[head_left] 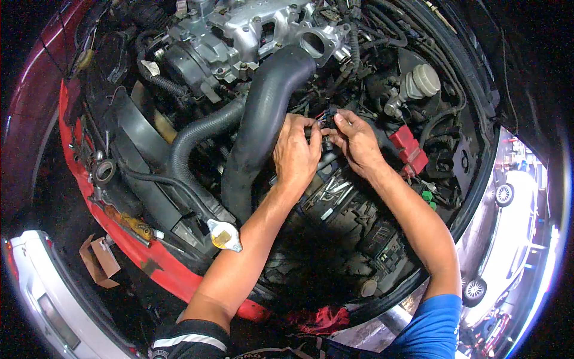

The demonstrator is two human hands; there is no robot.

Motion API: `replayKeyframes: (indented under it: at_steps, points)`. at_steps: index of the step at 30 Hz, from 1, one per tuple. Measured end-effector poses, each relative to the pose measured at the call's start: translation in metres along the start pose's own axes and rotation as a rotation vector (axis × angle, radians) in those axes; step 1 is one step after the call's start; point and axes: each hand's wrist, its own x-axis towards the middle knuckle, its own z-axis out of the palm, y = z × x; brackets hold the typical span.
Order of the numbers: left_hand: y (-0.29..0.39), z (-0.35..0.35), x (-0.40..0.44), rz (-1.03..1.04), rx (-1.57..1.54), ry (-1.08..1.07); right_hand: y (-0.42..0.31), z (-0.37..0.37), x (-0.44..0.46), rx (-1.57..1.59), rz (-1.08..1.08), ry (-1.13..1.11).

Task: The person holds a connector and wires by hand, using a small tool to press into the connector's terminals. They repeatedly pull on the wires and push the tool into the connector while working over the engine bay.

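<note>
Deep in the engine bay, my two hands meet at a small dark wiring connector (329, 115) with thin coloured wires. My right hand (360, 143) pinches it between thumb and fingers. My left hand (296, 152) is closed too, its fingertips on the connector's near side and its wires; the exact grip is partly hidden. A thick black intake hose (263, 119) passes just left of my left hand. Below the hands, several metal tools (332, 194) lie on a dark surface.
A silver intake manifold (257, 27) with an open round throttle port (313, 43) stands at the top. To the right are a fluid reservoir (422, 82) and a red terminal cover (408, 149). A radiator cap (225, 235) sits by my left forearm, near the red front edge (161, 275).
</note>
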Motion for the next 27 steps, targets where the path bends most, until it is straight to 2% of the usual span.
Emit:
replayKeyframes:
  at_steps: [8, 27]
  points:
    - [-0.0031, 0.0011, 0.0010, 0.034, -0.031, -0.017, -0.0011, -0.0018, 0.0006, 0.001, 0.017, 0.009]
    - [0.0007, 0.0017, -0.0010, -0.114, -0.120, -0.036, 0.0038, -0.0008, -0.0044, -0.061, -0.069, 0.014]
